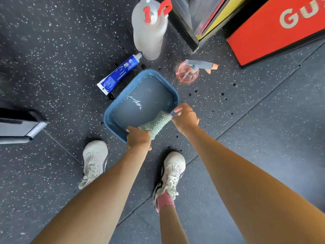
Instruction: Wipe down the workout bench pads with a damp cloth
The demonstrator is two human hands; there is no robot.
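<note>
A pale green terry cloth [155, 124] is stretched in a twisted roll between my two hands, just over the near right corner of a blue basin [121, 101] holding water. My left hand [139, 138] grips the cloth's near end in a fist. The far end is pinched by my right hand [185, 117] beside the basin's right rim. No bench pad is clearly in view.
On the speckled rubber floor beyond the basin lie a blue-and-white tube [118, 73], a large clear jug with a red cap [149, 29] and a pink spray bottle [189, 73]. A red padded block [274, 32] stands far right. Grey equipment [19, 127] sits left. My shoes [95, 159] flank the basin.
</note>
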